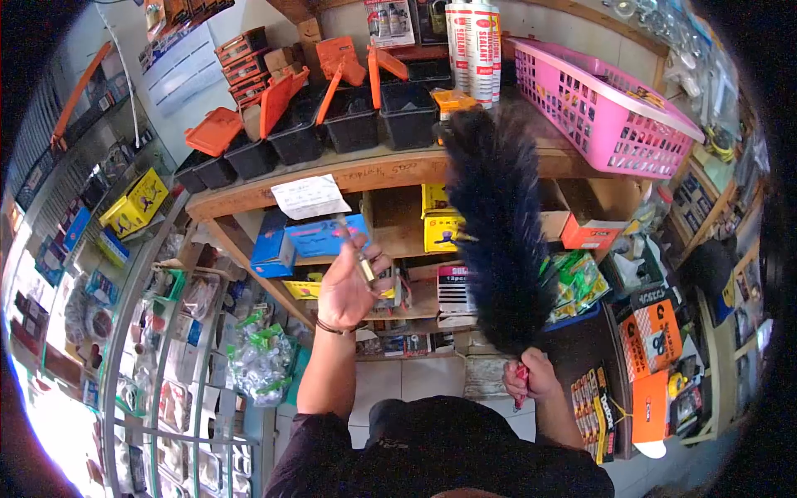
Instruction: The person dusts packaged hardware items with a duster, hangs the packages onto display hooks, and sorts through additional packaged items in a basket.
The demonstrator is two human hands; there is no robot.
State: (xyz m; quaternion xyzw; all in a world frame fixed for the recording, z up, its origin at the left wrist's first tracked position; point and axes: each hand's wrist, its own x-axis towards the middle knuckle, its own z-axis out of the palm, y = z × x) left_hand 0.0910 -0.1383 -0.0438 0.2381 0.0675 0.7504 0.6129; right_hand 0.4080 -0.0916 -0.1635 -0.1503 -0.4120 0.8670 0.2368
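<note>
In my right hand [533, 375] is the red handle of a feather duster [502, 224], its dark blue-black plumes pointing up past the shelf edge. My left hand [347, 286] is raised palm up, fingers curled around a small slim brass and silver metal piece [365, 267] whose exact kind I cannot make out. Just behind that hand are a blue box [324, 238] marked 25 and a handwritten paper [310, 197] hanging from the wooden shelf. The duster's plumes cover part of the shelf front and the boxes behind it.
On the wooden shelf [382, 173] stand several black bins [350, 124] with orange lids, white sealant tubes [473, 54] and a pink basket [606, 116]. Glass shelving [191, 349] with packaged goods lines the left. Orange boxes [652, 336] stand at the right.
</note>
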